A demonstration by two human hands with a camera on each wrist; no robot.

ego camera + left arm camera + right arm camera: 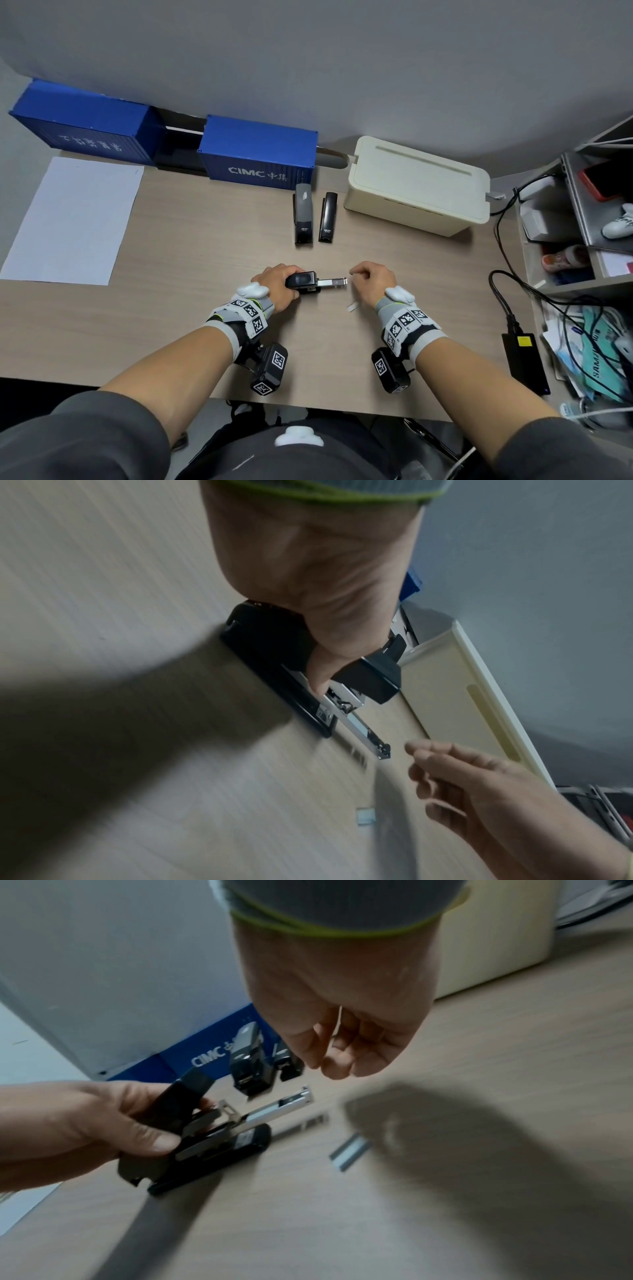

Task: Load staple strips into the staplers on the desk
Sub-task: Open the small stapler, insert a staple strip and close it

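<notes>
Holding the open stapler [303,281] down on the desk [191,246] with our left hand [274,286], we have fingers and thumb wrapped round its black top and rear. Its metal staple tray [331,283] sticks out toward our right, long axis running left to right across us, the free end just short of our right hand [371,281]. That is the relation we judge the next move depends on: the channel lies along the line between our two hands, so a strip must go in parallel to it.

Our right hand hovers above the desk, nearer the tray's tip, fingers loosely curled. Something thin and pale shows at the fingertips in the head view, but we cannot tell whether it is a strip. A loose staple strip [349,1153] lies on the desk just beside that hand, toward us, slanted against the tray's axis. Two more staplers [313,216] lie side by side farther back.
</notes>
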